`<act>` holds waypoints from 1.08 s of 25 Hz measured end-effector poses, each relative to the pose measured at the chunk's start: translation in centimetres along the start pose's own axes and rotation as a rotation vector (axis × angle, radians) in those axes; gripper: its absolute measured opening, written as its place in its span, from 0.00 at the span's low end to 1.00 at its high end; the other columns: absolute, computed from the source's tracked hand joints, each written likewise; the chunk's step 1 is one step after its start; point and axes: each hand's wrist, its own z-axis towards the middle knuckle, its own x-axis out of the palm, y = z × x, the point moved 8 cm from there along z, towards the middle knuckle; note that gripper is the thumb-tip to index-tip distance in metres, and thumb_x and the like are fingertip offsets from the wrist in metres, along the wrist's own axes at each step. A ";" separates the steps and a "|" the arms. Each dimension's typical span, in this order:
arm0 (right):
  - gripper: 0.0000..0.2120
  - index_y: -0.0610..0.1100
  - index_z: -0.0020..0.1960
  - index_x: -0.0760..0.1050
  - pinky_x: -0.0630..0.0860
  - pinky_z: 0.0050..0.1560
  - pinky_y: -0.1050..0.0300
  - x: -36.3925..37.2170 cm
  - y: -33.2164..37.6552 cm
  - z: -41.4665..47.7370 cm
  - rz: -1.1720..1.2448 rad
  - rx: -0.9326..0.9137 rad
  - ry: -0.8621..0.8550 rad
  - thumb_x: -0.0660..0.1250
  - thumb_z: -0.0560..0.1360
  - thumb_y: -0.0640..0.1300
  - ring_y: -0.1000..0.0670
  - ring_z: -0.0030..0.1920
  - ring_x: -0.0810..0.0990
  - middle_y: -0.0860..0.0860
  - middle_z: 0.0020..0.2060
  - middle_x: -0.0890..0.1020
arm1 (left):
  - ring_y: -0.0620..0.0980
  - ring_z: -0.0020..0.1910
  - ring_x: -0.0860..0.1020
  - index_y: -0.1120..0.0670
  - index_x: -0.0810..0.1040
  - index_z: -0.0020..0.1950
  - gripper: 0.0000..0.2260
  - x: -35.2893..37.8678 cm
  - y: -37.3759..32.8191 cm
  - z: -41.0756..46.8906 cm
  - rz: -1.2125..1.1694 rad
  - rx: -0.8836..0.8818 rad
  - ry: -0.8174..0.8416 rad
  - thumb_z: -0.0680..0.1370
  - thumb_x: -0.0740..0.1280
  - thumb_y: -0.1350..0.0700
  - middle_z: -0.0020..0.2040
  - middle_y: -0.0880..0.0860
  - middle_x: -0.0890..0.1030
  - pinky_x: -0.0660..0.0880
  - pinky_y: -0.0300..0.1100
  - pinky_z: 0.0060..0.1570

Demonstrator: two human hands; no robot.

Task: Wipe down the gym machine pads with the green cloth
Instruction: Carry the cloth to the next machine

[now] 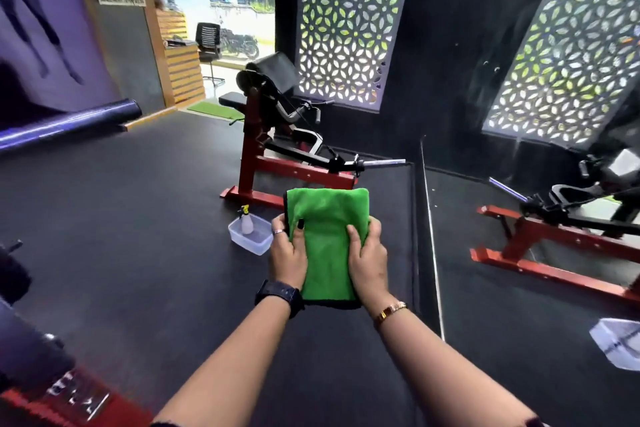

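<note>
I hold a folded green cloth (325, 236) up in front of me with both hands. My left hand (288, 255) grips its left edge, thumb over the front. My right hand (369, 258) grips its right edge. Beyond the cloth stands a red-framed gym machine (287, 163) with a black sloped arm pad (275, 71) on top and a black seat pad (232, 99) to its left. Both hands are well short of the machine and its pads.
A clear plastic tub (250, 238) holding a small spray bottle (246, 218) sits on the black floor left of the cloth. A wall mirror (519, 184) on the right reflects the machine. A dark roll (69, 121) lies at left. Another machine part (31, 357) is bottom left.
</note>
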 end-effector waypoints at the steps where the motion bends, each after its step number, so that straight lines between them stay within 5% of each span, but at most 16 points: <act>1: 0.18 0.44 0.64 0.64 0.76 0.44 0.46 1.2 -0.3 1.8 -0.017 -0.025 0.010 0.56 0.79 0.53 0.38 0.47 0.80 0.42 0.47 0.82 | 0.58 0.47 0.78 0.60 0.69 0.60 0.14 0.4 1.0 1.5 -0.001 -0.033 -0.028 0.80 0.60 0.52 0.45 0.48 0.76 0.69 0.40 0.40; 7: 0.13 0.41 0.60 0.67 0.72 0.42 0.55 10.2 -4.1 15.6 0.213 -0.024 0.143 0.57 0.80 0.48 0.43 0.46 0.80 0.51 0.42 0.79 | 0.57 0.46 0.78 0.59 0.68 0.62 0.17 4.8 5.8 13.4 0.155 0.005 -0.202 0.76 0.58 0.53 0.49 0.55 0.79 0.65 0.36 0.40; 13: 0.20 0.42 0.68 0.61 0.67 0.49 0.65 17.7 -2.5 30.6 0.186 -0.326 0.459 0.58 0.79 0.49 0.54 0.50 0.75 0.53 0.52 0.76 | 0.60 0.46 0.80 0.52 0.65 0.65 0.24 9.1 8.1 24.9 0.227 -0.081 -0.466 0.74 0.52 0.42 0.51 0.56 0.81 0.75 0.47 0.44; 20: 0.17 0.40 0.67 0.62 0.68 0.41 0.59 29.5 -1.2 38.8 0.229 -0.390 0.537 0.57 0.80 0.45 0.40 0.48 0.80 0.42 0.51 0.80 | 0.60 0.49 0.79 0.58 0.68 0.64 0.16 6.7 12.7 35.2 0.296 -0.123 -0.609 0.79 0.57 0.51 0.52 0.59 0.80 0.70 0.44 0.42; 27: 0.29 0.47 0.71 0.59 0.74 0.48 0.55 46.8 4.5 44.7 0.236 -0.587 0.730 0.56 0.75 0.60 0.44 0.52 0.79 0.45 0.57 0.79 | 0.60 0.48 0.79 0.55 0.68 0.63 0.12 -0.8 19.5 48.3 0.307 -0.167 -0.792 0.80 0.58 0.55 0.53 0.57 0.80 0.66 0.42 0.40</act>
